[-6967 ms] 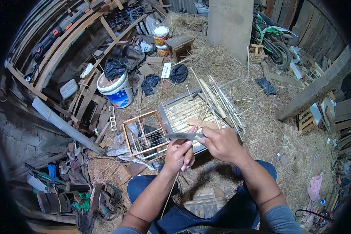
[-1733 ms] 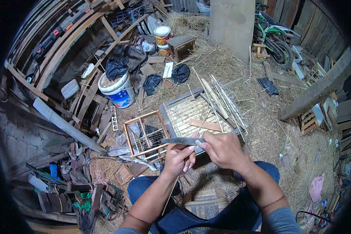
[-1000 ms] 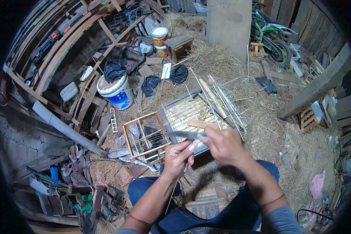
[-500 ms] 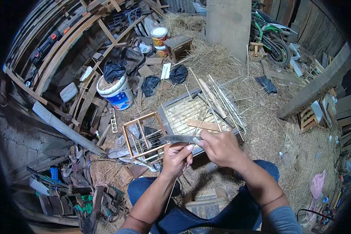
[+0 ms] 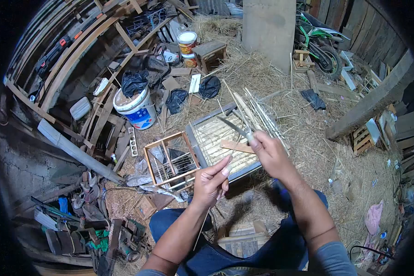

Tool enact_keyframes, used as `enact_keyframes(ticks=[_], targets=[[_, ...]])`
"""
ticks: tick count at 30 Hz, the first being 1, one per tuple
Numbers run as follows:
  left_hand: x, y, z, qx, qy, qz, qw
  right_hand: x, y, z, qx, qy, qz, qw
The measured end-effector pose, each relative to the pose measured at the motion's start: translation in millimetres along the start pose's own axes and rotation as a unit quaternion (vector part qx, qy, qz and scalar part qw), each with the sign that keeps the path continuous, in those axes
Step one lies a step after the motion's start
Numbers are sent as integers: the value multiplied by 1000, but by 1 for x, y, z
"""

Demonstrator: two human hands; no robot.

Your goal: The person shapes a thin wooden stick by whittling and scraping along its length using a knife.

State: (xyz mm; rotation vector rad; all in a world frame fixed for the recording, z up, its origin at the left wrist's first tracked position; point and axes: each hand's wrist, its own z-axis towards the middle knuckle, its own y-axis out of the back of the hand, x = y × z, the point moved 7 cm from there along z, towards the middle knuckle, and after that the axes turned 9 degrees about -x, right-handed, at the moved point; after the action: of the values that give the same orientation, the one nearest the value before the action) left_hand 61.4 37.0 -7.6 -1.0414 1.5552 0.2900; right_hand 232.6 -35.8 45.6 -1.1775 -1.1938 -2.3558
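My right hand (image 5: pixel 272 155) is wrapped round the handle of a knife (image 5: pixel 233 126), its blade pointing up and to the left over the low slatted table. In a pinch, my left hand (image 5: pixel 210 183) holds a thin bamboo strip (image 5: pixel 201 230) that runs down toward my lap; its upper end barely shows at the fingertips. The two hands are apart. Beneath the knife, a flat piece of wood (image 5: pixel 237 146) lies on the table (image 5: pixel 194 133). Beyond it rests a bundle of split bamboo sticks (image 5: pixel 267 118). A small wooden frame with thin bars (image 5: pixel 152 169) stands left of the table.
A white bucket (image 5: pixel 135 108) topped with a black bag stands at the left, with paint cans (image 5: pixel 187 43) behind. A concrete post (image 5: pixel 269 37) and a motorbike (image 5: pixel 324 55) are at the back. Straw covers the ground. A slanted wooden beam (image 5: pixel 377 99) stands at the right.
My right hand has moved up and right with the knife, taking the blade away from my left hand's strip. The left hand has stayed nearly in place.
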Motion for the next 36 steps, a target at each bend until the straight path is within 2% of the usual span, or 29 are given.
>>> enact_keyframes(ticks=[1,2,3,5,6,9,10,11,13,14,15,17,18,19,21,24,26,34,36], targets=[[3,-4,0,2,10,1,1000,0,-3,-2,-3,-42,141,989],[6,-8,-1,5,7,14,1000,-3,-8,-5,31,-104,192,975],[13,-7,0,7,12,14,1000,-7,-13,-6,30,-109,191,975],[25,-6,2,17,9,42,999,-16,-22,-6,8,-117,323,939],[24,-9,1,21,16,49,998,-23,-21,-5,13,-152,329,932],[19,-11,-2,31,28,56,998,-29,-14,2,-16,-143,327,934],[18,-11,-1,31,27,57,998,-24,-11,4,-41,-98,296,949],[18,-8,0,21,20,52,998,-21,-8,2,-41,-96,297,949],[16,-4,3,9,13,48,999,-11,-8,-5,17,-124,209,970],[14,-3,4,1,9,22,1000,-11,-15,-10,68,-81,113,988],[13,-1,6,-6,6,-4,1000,-8,-19,-14,69,-79,114,988],[13,3,6,-19,9,-2,1000,18,-21,-21,38,75,10,996],[10,2,6,-12,6,-20,1000,19,-27,-25,64,74,-15,995],[7,2,6,-5,4,-39,999,19,-28,-27,64,75,-15,995],[2,3,5,3,-17,-18,1000,27,-29,-30,44,137,-31,989],[3,4,4,15,-4,-46,999,29,-26,-27,37,153,-44,987],[5,2,4,31,8,-90,995,26,-26,-27,35,157,-46,986],[4,0,3,16,49,-118,992,22,-30,-24,35,168,-66,983],[5,2,2,15,56,-134,989,20,-25,-19,-9,161,-72,984]])
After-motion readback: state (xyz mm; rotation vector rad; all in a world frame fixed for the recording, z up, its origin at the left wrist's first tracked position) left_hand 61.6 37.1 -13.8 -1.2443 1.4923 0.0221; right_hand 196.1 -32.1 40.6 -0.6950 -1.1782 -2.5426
